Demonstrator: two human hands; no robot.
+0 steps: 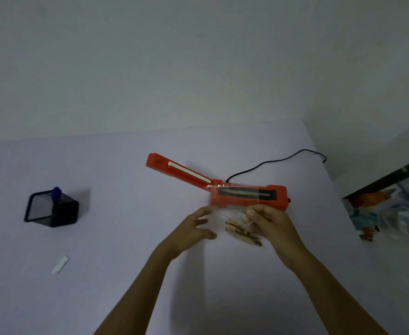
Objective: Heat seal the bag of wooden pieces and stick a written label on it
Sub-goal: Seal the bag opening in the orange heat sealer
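Two hands (left [193, 228], right [268, 221]) hold one bag [234, 213] over one open sealer [247, 195].

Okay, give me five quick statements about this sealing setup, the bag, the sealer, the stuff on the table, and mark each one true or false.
1. The orange heat sealer has its lid arm raised open. True.
2. The clear bag lies with its top edge across the sealer's base. True.
3. The right hand is resting flat on the table, away from the bag. False: it grips the bag beside the wooden pieces.
4. The black mesh holder stands to the right of the sealer. False: it stands to the left, with a blue pen in it.
5. A small white strip lies on the table near the left. True.
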